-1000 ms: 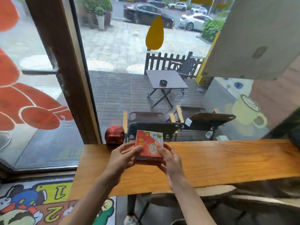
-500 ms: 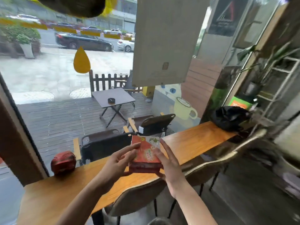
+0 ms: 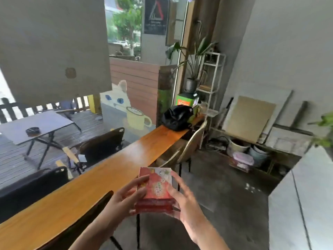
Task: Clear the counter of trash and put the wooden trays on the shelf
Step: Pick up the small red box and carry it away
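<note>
At lower centre of the frame, red carton (image 3: pixel 156 191) clasped between left hand (image 3: pixel 124 200) and right hand (image 3: pixel 182 199). Now lifted off the counter (image 3: pixel 108 179), swung right toward black bag (image 3: pixel 177 115); probably trash run.

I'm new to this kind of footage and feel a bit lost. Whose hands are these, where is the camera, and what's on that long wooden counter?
There is no machine here: a person wears a wide-angle camera on the head, so you look forward and down at their own bare hands. The left hand and right hand hold a red carton between them, just off the near edge of the wooden counter, which runs along the window. At its far end lies a black bag. Beyond it stand a white metal shelf and a potted plant. A chair is pushed in at the counter.
</note>
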